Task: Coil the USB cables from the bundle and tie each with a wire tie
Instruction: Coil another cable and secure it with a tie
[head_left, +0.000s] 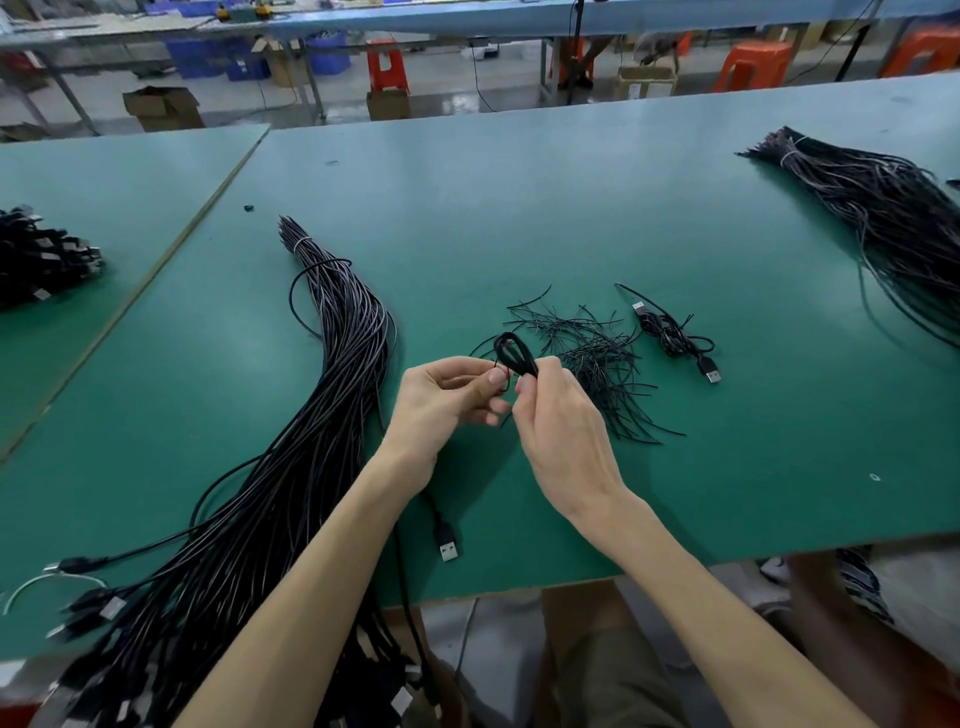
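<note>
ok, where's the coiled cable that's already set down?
Head view, right of centre: the coiled cable lies on the green table just right of the loose wire ties, beyond the right hand.

single view, head-worn wide-angle camera. looks forward and down across green table (519, 208). left hand (441, 400), right hand (563, 426) close, mid-frame; forearms (311, 597) enter from bottom edge. far workbench (415, 18), stools (753, 65) along top edge.
</note>
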